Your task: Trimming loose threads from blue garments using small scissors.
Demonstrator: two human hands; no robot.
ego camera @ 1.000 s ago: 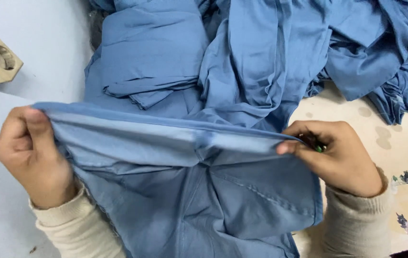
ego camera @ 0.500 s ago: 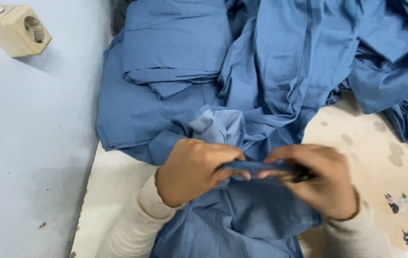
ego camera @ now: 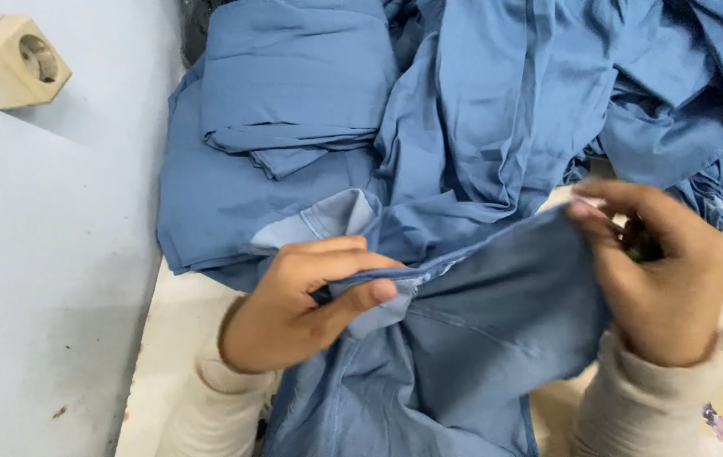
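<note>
I hold a blue cloth garment [ego camera: 471, 338] by its top edge, stretched between both hands above a cream table. My left hand [ego camera: 311, 296] pinches the edge near a seam at the middle of the view, thumb on top of the fabric. My right hand [ego camera: 662, 271] grips the other end of the edge at the right, with a small dark green thing tucked in its palm. Both wrists wear cream knit sleeves. The garment hangs down toward me and hides my lap.
A pile of more blue garments [ego camera: 480, 110] covers the table behind my hands, one folded piece [ego camera: 294, 85] lying on top at the left. A pale grey wall [ego camera: 48, 254] with a cream socket [ego camera: 10, 59] stands at the left. Bare tabletop [ego camera: 171, 338] shows beside my left arm.
A second ago the edge was stretched wide between my hands. They came together at the middle, and now they have drawn apart again, the right hand moving right and up.
</note>
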